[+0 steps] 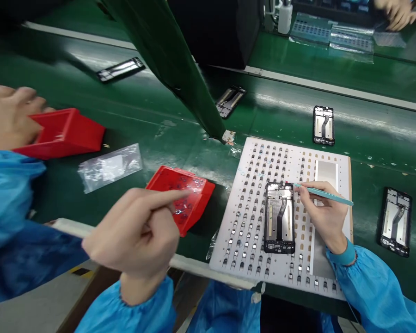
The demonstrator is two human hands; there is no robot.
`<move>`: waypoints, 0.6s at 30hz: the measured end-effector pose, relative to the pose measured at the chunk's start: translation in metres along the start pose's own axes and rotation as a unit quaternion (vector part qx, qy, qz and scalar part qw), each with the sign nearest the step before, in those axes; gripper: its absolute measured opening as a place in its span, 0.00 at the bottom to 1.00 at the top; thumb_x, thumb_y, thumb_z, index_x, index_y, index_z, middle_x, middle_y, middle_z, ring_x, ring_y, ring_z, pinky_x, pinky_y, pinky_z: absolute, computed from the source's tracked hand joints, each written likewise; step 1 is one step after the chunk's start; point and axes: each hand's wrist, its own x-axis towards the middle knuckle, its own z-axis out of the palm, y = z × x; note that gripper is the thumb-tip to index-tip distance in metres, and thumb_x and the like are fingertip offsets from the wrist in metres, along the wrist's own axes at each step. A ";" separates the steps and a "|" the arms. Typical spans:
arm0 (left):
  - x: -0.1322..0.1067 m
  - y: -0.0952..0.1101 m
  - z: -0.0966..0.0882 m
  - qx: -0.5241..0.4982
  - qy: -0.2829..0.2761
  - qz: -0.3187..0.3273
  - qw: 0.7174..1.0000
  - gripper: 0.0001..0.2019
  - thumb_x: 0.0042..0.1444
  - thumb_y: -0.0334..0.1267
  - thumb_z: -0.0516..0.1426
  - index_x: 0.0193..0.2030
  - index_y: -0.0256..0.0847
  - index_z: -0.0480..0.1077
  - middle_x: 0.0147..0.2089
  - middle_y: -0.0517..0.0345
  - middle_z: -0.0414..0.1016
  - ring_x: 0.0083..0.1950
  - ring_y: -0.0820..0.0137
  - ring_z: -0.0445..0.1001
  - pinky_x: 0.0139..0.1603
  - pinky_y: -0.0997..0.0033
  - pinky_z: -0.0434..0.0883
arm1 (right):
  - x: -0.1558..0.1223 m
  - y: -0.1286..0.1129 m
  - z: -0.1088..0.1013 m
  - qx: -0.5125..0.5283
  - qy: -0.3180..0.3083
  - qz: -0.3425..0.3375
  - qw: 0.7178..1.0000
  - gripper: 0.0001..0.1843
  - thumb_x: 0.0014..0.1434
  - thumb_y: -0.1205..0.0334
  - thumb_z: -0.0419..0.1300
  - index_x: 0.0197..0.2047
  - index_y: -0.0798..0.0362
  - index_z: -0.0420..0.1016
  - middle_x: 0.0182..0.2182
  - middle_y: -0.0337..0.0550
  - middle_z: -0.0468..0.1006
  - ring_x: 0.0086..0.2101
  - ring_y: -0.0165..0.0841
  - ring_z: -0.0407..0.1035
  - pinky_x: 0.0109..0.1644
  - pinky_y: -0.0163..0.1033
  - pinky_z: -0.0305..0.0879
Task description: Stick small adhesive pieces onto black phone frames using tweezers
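My left hand [135,233] is held up in front of a red bin [208,189] with small dark parts in it. Its index finger stretches out over the bin and the other fingers curl in; I see nothing in it. Turquoise tweezers [327,193] are gripped in my right hand [327,217], their tips at the top right corner of a phone frame [280,222]. That frame lies on a white board [260,152] with rows of small metal parts, and a dark ribbon runs down its middle. A turquoise band circles my right wrist.
A co-worker's hand [12,118] reaches into another red bin [86,134] at left. A clear plastic bag [111,167] lies between the bins. More phone frames [324,125] rest on the green bench around a slanted green post [180,69]. Another person's hand [397,14] is at top right.
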 end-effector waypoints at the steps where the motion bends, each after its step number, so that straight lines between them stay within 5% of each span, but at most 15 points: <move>1: 0.000 -0.009 -0.010 0.041 0.005 -0.013 0.999 0.18 0.70 0.28 0.50 0.51 0.51 0.80 0.35 0.61 0.72 0.34 0.67 0.70 0.34 0.62 0.66 | 0.000 0.000 -0.001 0.002 0.006 -0.004 1.000 0.04 0.69 0.62 0.70 0.47 0.45 0.84 0.41 0.42 0.88 0.43 0.43 0.86 0.44 0.49 0.88; 5: -0.005 -0.045 -0.024 0.186 -0.047 -0.033 0.981 0.12 0.74 0.40 0.54 0.50 0.44 0.79 0.35 0.60 0.78 0.36 0.63 0.76 0.38 0.61 0.74 | -0.001 -0.002 -0.011 0.008 0.014 -0.047 0.999 0.07 0.69 0.65 0.70 0.49 0.46 0.85 0.41 0.43 0.89 0.44 0.44 0.87 0.44 0.49 0.89; 7: -0.011 -0.053 -0.023 0.192 -0.078 -0.032 0.978 0.16 0.77 0.39 0.49 0.58 0.41 0.77 0.49 0.53 0.84 0.50 0.57 0.81 0.51 0.54 0.79 | -0.003 -0.001 -0.018 0.005 0.018 -0.075 0.997 0.08 0.68 0.66 0.70 0.50 0.47 0.85 0.41 0.43 0.89 0.43 0.44 0.87 0.44 0.49 0.89; 10: -0.023 -0.049 -0.019 0.165 -0.089 -0.008 0.982 0.18 0.77 0.37 0.50 0.64 0.41 0.75 0.69 0.47 0.77 0.77 0.49 0.68 0.75 0.39 0.69 | -0.009 0.003 -0.029 -0.001 0.038 -0.084 0.996 0.08 0.68 0.66 0.71 0.49 0.48 0.85 0.40 0.43 0.89 0.41 0.44 0.88 0.42 0.47 0.90; 12: -0.030 -0.041 -0.016 0.153 -0.086 0.008 0.984 0.17 0.76 0.36 0.51 0.64 0.43 0.75 0.69 0.47 0.78 0.81 0.49 0.62 0.81 0.34 0.59 | -0.014 0.006 -0.035 -0.002 0.043 -0.079 0.996 0.08 0.67 0.67 0.71 0.48 0.48 0.86 0.40 0.43 0.89 0.41 0.44 0.88 0.41 0.46 0.90; 15: -0.036 -0.032 -0.013 0.158 -0.062 -0.012 0.985 0.18 0.77 0.37 0.50 0.68 0.43 0.73 0.70 0.48 0.77 0.70 0.54 0.77 0.74 0.44 0.72 | -0.023 0.014 -0.044 0.005 0.046 -0.076 0.996 0.07 0.67 0.66 0.71 0.48 0.48 0.86 0.41 0.45 0.89 0.41 0.45 0.88 0.42 0.47 0.90; 18: -0.038 -0.031 -0.014 0.194 -0.038 -0.039 0.980 0.15 0.77 0.41 0.53 0.61 0.45 0.77 0.60 0.56 0.84 0.53 0.61 0.86 0.52 0.62 0.83 | -0.030 0.022 -0.050 0.016 0.058 -0.055 0.997 0.05 0.68 0.64 0.71 0.47 0.49 0.86 0.41 0.46 0.89 0.40 0.45 0.88 0.41 0.46 0.90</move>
